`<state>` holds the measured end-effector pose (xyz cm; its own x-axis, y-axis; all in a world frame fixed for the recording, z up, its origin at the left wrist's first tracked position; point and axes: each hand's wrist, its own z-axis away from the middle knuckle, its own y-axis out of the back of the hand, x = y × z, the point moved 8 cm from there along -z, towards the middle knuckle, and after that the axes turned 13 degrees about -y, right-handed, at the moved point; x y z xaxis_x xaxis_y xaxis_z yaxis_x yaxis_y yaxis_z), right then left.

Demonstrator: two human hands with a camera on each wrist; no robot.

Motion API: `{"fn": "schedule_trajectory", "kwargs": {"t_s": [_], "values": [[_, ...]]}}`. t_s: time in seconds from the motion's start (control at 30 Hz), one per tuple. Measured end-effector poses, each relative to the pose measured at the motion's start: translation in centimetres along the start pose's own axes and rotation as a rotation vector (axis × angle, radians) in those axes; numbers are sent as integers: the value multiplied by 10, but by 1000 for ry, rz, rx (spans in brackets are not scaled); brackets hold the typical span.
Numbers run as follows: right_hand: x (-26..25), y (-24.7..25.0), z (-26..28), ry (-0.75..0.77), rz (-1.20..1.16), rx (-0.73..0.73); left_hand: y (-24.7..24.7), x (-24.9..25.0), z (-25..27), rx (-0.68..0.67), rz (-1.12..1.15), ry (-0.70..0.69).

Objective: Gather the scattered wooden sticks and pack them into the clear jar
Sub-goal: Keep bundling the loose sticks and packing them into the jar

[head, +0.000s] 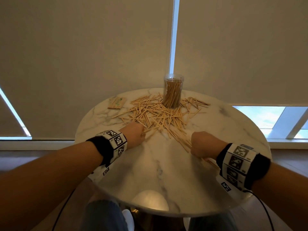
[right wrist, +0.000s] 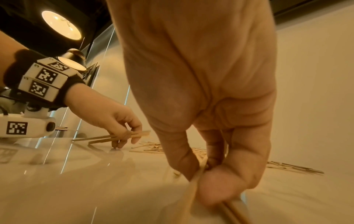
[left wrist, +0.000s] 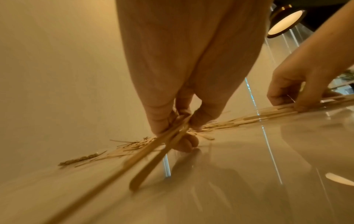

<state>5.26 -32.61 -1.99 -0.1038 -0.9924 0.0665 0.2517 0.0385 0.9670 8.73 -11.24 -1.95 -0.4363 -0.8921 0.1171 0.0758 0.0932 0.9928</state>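
Note:
A clear jar [head: 172,90], partly filled with upright wooden sticks, stands at the far side of the round marble table [head: 166,177]. A heap of loose wooden sticks [head: 158,114] fans out in front of it toward me. My left hand [head: 135,135] sits at the heap's near left edge and pinches a few sticks [left wrist: 153,153] between thumb and fingers. My right hand [head: 202,145] is at the heap's near right end, fingers curled round a small bundle of sticks [right wrist: 193,186] that trails back under the wrist.
A flat packet [head: 116,102] with sticks on it lies at the table's far left. Roller blinds hang close behind the table. My knees are under the near edge, and cables drop from both wrist bands.

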Motion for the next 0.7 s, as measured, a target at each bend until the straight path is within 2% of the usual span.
{"fn": "schedule_trajectory", "kwargs": {"t_s": [0.1, 0.2, 0.27, 0.37, 0.5, 0.63, 0.7], "values": [[6, 4, -1, -20, -10, 17, 8, -8, -1, 153, 209, 19], [12, 8, -4, -54, -43, -29, 12, -10, -1, 210, 378, 86], [15, 14, -5, -59, -124, -58, 14, -11, -3, 265, 512, 127], [16, 28, -2, -41, -328, -16, 13, -5, -8, 309, 778, 172], [2, 51, 8, 53, -675, 59, 23, 26, -14, 330, 968, 88], [-33, 68, 18, 250, -793, 129, 36, 71, -17, 310, 1059, -126], [-44, 74, 18, 316, -873, 152, 39, 79, -18, 355, 1053, -151]]}}
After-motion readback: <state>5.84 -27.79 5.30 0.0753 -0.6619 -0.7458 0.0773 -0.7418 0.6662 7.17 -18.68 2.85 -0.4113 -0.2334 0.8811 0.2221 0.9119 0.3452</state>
